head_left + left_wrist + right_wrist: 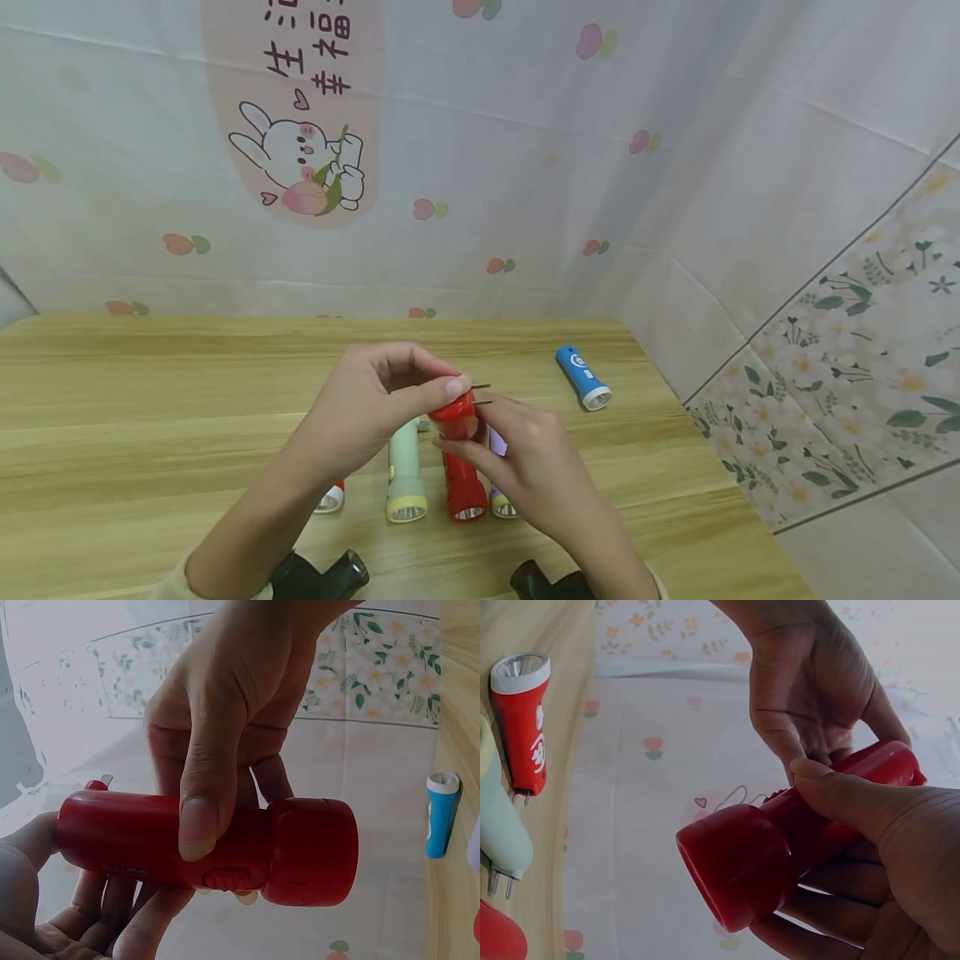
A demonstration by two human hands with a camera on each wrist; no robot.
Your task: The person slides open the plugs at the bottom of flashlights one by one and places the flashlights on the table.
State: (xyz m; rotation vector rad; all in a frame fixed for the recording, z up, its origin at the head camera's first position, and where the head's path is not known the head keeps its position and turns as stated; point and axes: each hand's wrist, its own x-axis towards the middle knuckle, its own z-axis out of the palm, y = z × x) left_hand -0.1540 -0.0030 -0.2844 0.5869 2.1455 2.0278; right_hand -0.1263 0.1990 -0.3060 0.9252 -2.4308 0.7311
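Both hands hold a red flashlight (454, 419) above the table, its two metal prongs pointing right in the head view. The left hand (375, 404) grips the pronged tail end, thumb on top. Nearer the head of the flashlight, the right hand (536, 454) grips the barrel, its thumb (199, 817) lying across the side in the left wrist view. A ridged switch shows on the barrel there. In the right wrist view the wide flashlight head (739, 862) faces lower left, while the left hand (814, 697) reaches in from above.
Below the hands, a mint flashlight (407, 483), a dark red flashlight (465, 492) and a partly hidden purple flashlight (502, 502) lie on the wooden table (187, 400). A red-and-white flashlight (521, 724) lies left, a blue flashlight (583, 379) back right. Printed cloth (487, 167) hangs behind.
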